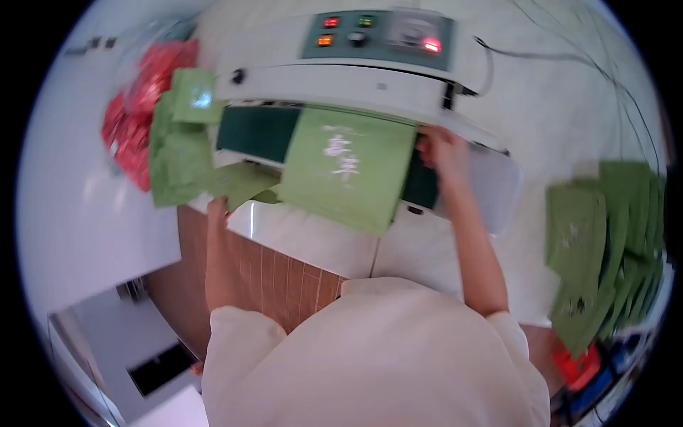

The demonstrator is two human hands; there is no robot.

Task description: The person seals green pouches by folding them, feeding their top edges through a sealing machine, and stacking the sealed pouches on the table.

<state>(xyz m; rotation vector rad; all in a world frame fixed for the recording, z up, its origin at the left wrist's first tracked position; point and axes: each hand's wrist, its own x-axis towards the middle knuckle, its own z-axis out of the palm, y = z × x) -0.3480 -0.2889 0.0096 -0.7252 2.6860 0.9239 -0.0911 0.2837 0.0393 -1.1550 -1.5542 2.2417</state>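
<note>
A green bag (345,171) with pale printed characters lies across the dark conveyor belt (257,134) of a band sealer (327,82), its top edge along the machine's slot. At the bag's upper right corner, my right hand (442,151) is closed, fingers pinching the edge. My left hand (218,208), lower and to the left, is closed on the edge of another green bag (245,179). That second bag runs partly beneath the first one, beside the belt. The tips of my left fingers are small and hard to see.
More green bags (178,160) are heaped at the left, next to red plastic packages (142,107). A pile of green bags (605,242) lies on the right, above a red container (578,366). The machine's lit control panel (377,35) faces me; a black cable (548,55) trails right.
</note>
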